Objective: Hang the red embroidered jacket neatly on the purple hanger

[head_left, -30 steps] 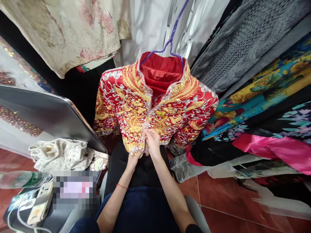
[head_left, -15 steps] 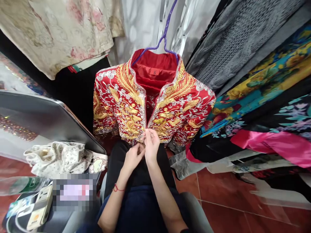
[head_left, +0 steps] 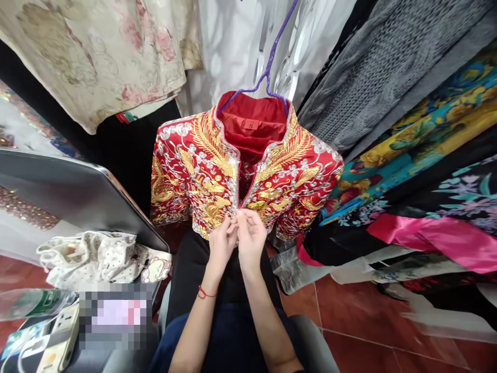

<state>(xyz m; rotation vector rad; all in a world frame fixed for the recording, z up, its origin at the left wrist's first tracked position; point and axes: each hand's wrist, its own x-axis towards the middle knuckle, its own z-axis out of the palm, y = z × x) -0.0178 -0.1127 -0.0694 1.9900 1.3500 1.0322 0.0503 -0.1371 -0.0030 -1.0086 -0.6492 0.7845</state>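
Note:
A red jacket [head_left: 202,171] thick with gold and silver embroidery hangs in front of me on a purple hanger [head_left: 267,72]. Its red lining and a small size label show at the collar. The front opening is parted near the top. My left hand [head_left: 222,242] pinches the left front edge near the hem. My right hand [head_left: 250,235] pinches the right front edge beside it. Both hands meet at the jacket's centre closure, fingers pressed together on the fabric. A red string is tied round my left wrist.
Hanging clothes surround the jacket: a cream floral garment [head_left: 97,52] at upper left, grey knit [head_left: 388,62] and bright floral and pink fabrics [head_left: 427,233] on the right. At left are a grey lid [head_left: 77,191], a white spotted cloth [head_left: 97,254], a power strip [head_left: 58,336] and a bottle [head_left: 31,303]. The floor is red tile [head_left: 368,331].
Both hands stay at the jacket's lower front closure, and my left hand has risen from below the hem to meet the right. The upper front has parted slightly.

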